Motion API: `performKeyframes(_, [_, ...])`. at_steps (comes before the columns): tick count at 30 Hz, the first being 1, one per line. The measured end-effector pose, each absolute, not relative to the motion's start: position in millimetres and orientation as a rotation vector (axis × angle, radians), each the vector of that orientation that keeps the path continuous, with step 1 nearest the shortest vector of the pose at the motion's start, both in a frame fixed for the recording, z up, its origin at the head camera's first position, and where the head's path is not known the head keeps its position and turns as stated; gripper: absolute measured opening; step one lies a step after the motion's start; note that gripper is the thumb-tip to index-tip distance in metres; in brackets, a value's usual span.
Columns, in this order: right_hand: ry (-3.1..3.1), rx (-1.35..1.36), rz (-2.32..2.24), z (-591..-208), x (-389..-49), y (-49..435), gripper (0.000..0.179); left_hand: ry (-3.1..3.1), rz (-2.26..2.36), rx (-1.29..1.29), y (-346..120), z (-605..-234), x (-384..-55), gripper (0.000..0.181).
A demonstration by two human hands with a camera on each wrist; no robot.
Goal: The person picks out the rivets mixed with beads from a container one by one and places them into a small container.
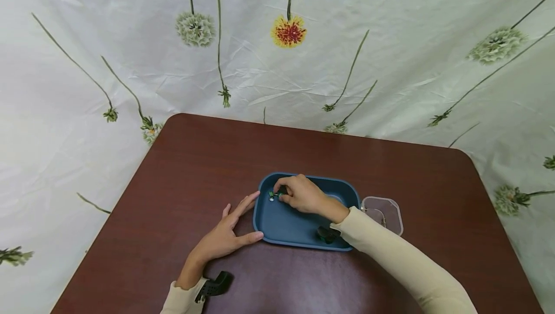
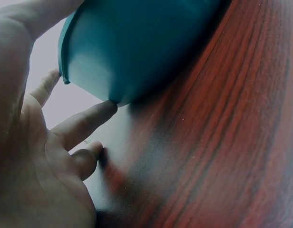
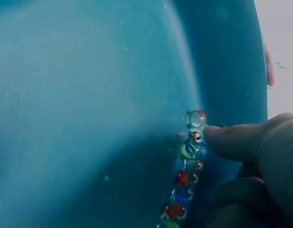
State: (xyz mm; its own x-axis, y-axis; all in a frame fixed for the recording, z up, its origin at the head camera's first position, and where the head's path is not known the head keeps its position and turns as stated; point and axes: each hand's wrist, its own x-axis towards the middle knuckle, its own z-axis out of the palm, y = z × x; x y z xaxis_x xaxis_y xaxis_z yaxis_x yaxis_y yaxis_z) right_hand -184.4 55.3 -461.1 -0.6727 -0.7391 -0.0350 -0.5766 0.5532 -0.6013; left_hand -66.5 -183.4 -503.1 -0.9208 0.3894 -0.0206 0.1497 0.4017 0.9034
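Note:
A blue tray [image 1: 286,231] lies on the table, and my left hand [image 1: 221,239] touches its left end with spread fingers. The left wrist view shows those fingertips [image 2: 106,109] right at the tray's outer wall. Inside the tray's left end, my right hand [image 1: 305,196] bends over a string of colourful glass beads [image 3: 187,178], gripping it with curled fingers. In the right wrist view, one fingertip [image 3: 218,137] rests against the upper beads. Red, blue and green swirls show in the clear glass. In the head view the beads are small and partly hidden by the right hand.
A clear plastic box [image 1: 392,215] stands by the tray's right end, with a thin looped item inside, partly covered by the right sleeve [image 1: 390,251]. The brown table [image 1: 208,160] ends at a pale floral cloth [image 1: 251,63] behind.

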Motion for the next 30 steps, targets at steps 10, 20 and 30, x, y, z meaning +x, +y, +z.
performKeyframes(10, [2.581,-1.01,-0.737,-467.5,-183.9,49.6,0.021,2.42,1.543,0.497,-181.7,-502.2,-67.8,0.09])
performKeyframes(20, [2.555,-1.068,-0.685,-470.5,-184.6,49.8,0.011,2.429,1.547,0.498,-182.7,-504.8,-67.8,0.09])
performKeyframes(30, [2.575,-1.044,-0.652,-470.5,-186.1,50.9,0.017,2.436,1.548,0.501,-182.8,-506.5,-68.0,0.089])
